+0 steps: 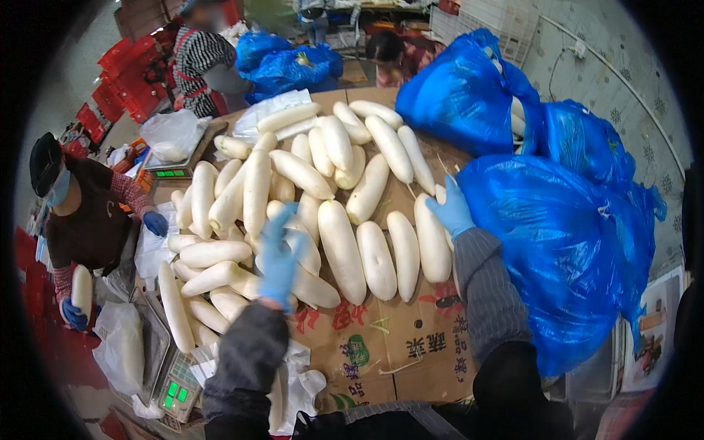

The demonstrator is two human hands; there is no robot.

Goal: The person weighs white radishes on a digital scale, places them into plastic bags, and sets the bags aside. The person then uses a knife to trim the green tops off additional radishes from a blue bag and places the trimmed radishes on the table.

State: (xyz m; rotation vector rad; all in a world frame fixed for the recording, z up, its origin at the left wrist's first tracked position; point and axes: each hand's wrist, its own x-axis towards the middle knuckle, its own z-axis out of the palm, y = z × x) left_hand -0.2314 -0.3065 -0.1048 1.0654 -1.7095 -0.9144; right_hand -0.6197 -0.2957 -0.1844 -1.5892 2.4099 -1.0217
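My left hand [281,256], in a blue glove and blurred, hovers over a pile of white radishes [256,192] with its fingers apart. Nothing shows in its grasp. At the right side of the pile my right hand [454,209], also gloved in blue, has its thumb and fingers around the upper end of a white radish; my sleeve hides part of that radish. Just left of it lie a thick white radish [432,239] and several more in a loose row. Flattened printed cardboard [385,352] covers the table under them.
Bulging blue plastic bags [550,247] crowd the right side. At left, a scale [179,379] with a lit display stands beside a bagged radish [124,346]. A second scale [176,165] is farther back. A co-worker [82,214] at left holds a radish; others stand behind the table.
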